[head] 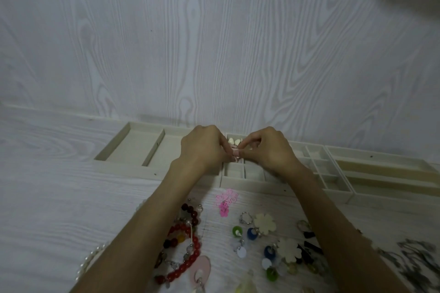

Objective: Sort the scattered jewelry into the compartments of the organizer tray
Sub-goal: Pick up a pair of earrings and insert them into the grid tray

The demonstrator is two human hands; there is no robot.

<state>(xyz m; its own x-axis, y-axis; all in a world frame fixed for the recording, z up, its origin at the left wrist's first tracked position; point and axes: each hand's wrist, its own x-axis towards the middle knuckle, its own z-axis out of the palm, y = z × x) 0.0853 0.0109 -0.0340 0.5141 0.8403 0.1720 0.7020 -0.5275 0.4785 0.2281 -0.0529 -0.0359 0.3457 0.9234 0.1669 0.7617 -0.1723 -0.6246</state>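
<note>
Pale pink jewelry piece (235, 153), small and blurred, pinched between left hand (202, 150) and right hand (269, 150) over cream organizer tray (250, 183).

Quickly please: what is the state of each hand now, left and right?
Left hand: fingers curled, pinching the small pink piece over the organizer tray.
Right hand: fingers curled, pinching the same pink piece from the other side.
</note>
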